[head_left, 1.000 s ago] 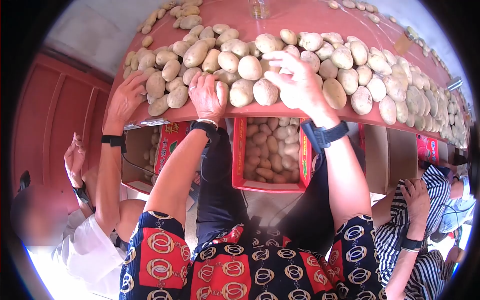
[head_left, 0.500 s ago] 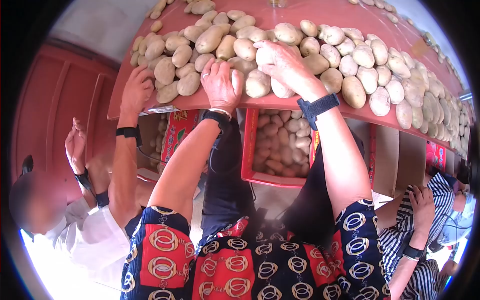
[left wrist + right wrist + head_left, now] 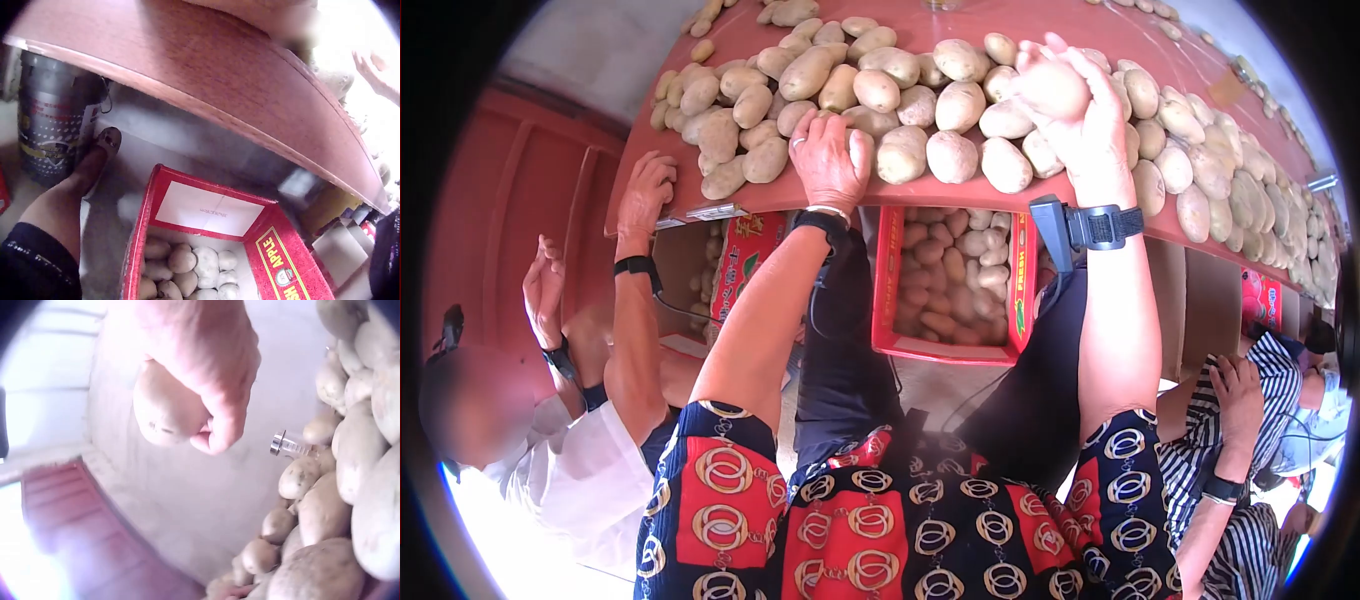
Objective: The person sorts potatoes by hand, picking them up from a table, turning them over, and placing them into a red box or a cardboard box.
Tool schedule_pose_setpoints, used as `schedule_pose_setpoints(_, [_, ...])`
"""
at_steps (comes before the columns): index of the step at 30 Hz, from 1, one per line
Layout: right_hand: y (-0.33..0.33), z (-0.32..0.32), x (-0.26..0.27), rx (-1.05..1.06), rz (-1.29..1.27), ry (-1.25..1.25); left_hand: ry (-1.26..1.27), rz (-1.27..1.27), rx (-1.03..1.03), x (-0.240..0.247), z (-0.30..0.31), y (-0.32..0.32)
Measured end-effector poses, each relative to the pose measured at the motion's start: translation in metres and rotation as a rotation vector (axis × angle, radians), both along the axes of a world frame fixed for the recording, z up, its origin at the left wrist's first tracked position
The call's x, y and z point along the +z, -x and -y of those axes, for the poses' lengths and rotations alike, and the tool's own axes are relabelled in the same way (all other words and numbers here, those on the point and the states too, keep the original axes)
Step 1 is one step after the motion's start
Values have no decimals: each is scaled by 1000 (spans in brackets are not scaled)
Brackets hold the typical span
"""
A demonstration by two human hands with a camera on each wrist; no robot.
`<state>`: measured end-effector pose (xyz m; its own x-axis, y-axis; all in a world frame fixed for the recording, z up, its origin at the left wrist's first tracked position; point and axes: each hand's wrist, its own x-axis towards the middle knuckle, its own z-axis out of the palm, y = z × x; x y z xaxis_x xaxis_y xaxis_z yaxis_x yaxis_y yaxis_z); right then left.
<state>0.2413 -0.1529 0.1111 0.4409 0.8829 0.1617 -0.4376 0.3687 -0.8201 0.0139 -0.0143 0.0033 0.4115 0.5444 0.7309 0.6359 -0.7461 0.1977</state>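
Note:
A long red table (image 3: 1040, 30) carries a heap of pale potatoes (image 3: 900, 150). My right hand (image 3: 1070, 100) is raised above the heap and grips one potato (image 3: 1048, 88); in the right wrist view its fingers curl round that potato (image 3: 164, 407). My left hand (image 3: 828, 160) lies on the potatoes at the table's near edge, fingers curved over one of them. Under the table a red box (image 3: 945, 275) holds more potatoes; the left wrist view looks down into the same box (image 3: 206, 250).
Another person's hand (image 3: 645, 195) touches the table's left edge, their other hand (image 3: 543, 285) raised lower left. A striped-sleeved person (image 3: 1230, 440) sits lower right. More cardboard boxes (image 3: 1200, 300) stand under the table. A metal can (image 3: 53, 119) stands on the floor.
My right hand has closed on a potato and lifted it up off the heap, moving right. My left hand has stayed at the table's edge.

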Motion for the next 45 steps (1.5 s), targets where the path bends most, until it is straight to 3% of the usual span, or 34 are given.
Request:
schedule_pose_setpoints(2, [-8, 11, -3, 41, -769, -25, -14, -8, 2, 3, 1, 0])
schedule_pose_setpoints(3, [-17, 15, -13, 173, -740, 33, -17, -3, 8, 4, 4, -1])
schedule_pose_setpoints(4, [-19, 14, -23, 160, -742, 30, -14, -5, -5, 4, 4, -1])
schedule_pose_setpoints(6, [-20, 15, -32, -25, -411, 1, -34, -20, -11, 5, 2, 0])
schedule_pose_setpoints(7, [-26, 29, -29, 10, -266, -59, -40, -23, -18, 3, 0, 0])
schedule_pose_setpoints(8, [-32, 34, -24, 8, -264, -61, -42, -21, -20, 1, -1, -1])
schedule_pose_setpoints(10, [-44, 43, -23, 118, -512, 11, -63, -8, -16, -1, -3, 0])
schedule_pose_setpoints(12, [-49, 43, -38, 210, -487, -78, -60, -18, -28, -1, -4, 1])
schedule_pose_setpoints(14, [-44, 49, -42, -288, 529, 16, -11, -22, -20, -2, -5, 1])
schedule_pose_setpoints(15, [-45, 54, -41, -292, 530, 17, -8, -23, -19, -3, -4, 1])
schedule_pose_setpoints(17, [-46, 62, -39, -412, 1008, -37, -9, -16, -27, -4, -5, 1])
schedule_pose_setpoints(21, [-49, 70, -32, -310, 922, 11, -20, -28, -32, -5, -8, 2])
schedule_pose_setpoints(23, [-48, 68, -27, -153, 419, 167, -5, -28, -34, -3, -7, 2])
schedule_pose_setpoints(24, [-46, 70, -26, -154, 418, 167, 9, -28, -36, -2, -6, 2])
schedule_pose_setpoints(25, [-36, 74, -17, -203, 472, 182, 9, -29, -36, -27, -32, 5])
schedule_pose_setpoints(27, [-32, 73, -18, -250, 523, 200, -318, -52, -25, -97, -105, 17])
schedule_pose_setpoints(29, [-46, 61, -39, -403, 975, -9, -209, -42, -29, -34, -38, 7])
schedule_pose_setpoints(30, [-54, 58, -44, -402, 975, -8, -105, -27, -35, -5, -9, 1])
schedule_pose_setpoints(32, [-62, 56, -44, -105, 383, 62, -81, -22, -29, 4, 3, -2])
schedule_pose_setpoints(36, [-50, 67, -20, -93, 443, 150, -69, -8, -26, 6, 5, -2])
schedule_pose_setpoints(38, [-28, 75, 5, -62, 108, 127, -75, -18, -23, 0, -3, -1])
schedule_pose_setpoints(39, [-30, 72, 1, -62, 109, 128, -83, -27, -21, -4, -6, 0])
schedule_pose_setpoints(41, [-32, 65, -7, -177, 342, 148, -46, -17, -30, -6, -9, 1])
schedule_pose_setpoints(45, [-31, 66, -8, -220, 358, 151, -19, 1, -39, -6, -8, 1])
